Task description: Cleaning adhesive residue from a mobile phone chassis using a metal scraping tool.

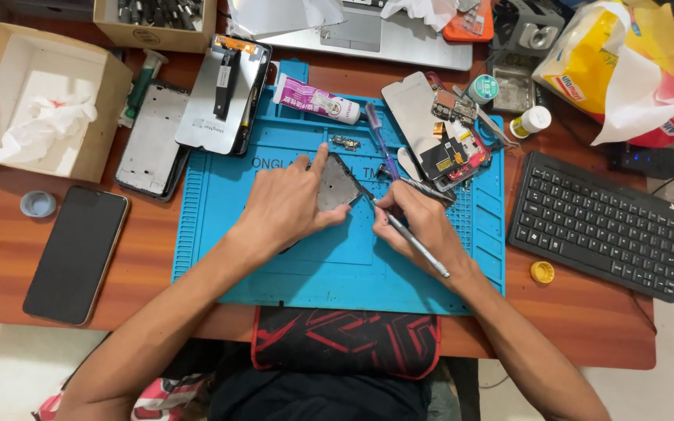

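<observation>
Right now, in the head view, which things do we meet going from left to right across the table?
Cardboard box → dark phone → blue mat → left hand → right hand → yellow cap → black keyboard.
</observation>
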